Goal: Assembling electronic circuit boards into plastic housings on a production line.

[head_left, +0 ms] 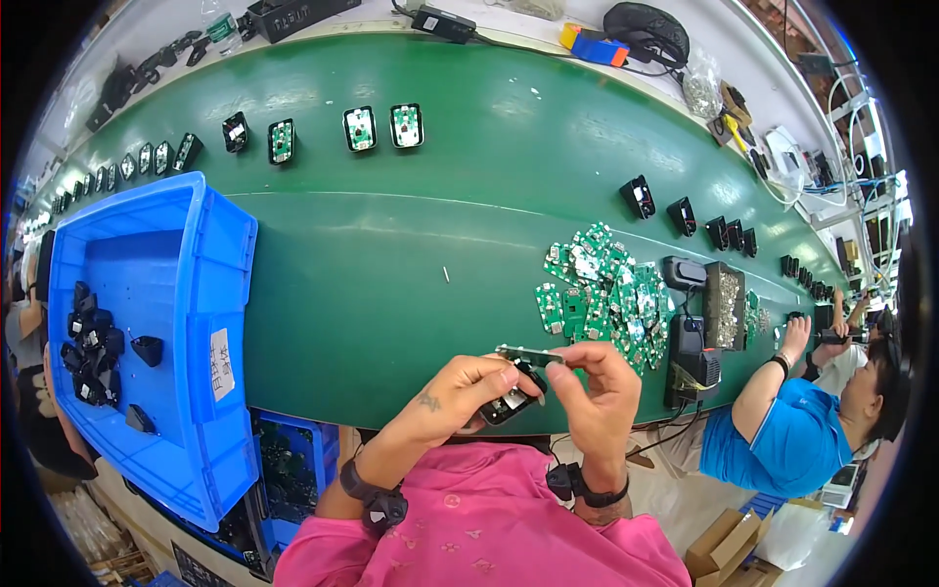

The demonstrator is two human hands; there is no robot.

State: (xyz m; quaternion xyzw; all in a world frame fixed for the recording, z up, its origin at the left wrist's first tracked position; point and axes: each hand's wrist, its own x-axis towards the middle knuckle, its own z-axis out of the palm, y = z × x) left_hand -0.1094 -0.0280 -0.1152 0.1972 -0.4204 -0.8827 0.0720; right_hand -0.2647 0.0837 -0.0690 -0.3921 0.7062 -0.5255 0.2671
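Observation:
My left hand point(445, 396) is closed around a small black plastic housing point(506, 407) with its hollow side facing up; something pale shows inside. My right hand point(603, 396) pinches a green circuit board point(529, 354) between thumb and fingers. The board is tilted nearly edge-on above the housing's far end, and my left fingers are close to its left end. Whether board and housing touch, I cannot tell. Just beyond my right hand lies a loose heap of green circuit boards point(626, 303).
A blue bin point(220, 254) with several black housings stands at the left. Housings with boards point(406, 127) line the far side of the green table point(372, 284). Right of the heap are a black device point(691, 357) and a parts box point(726, 298). A co-worker point(782, 430) sits farther right.

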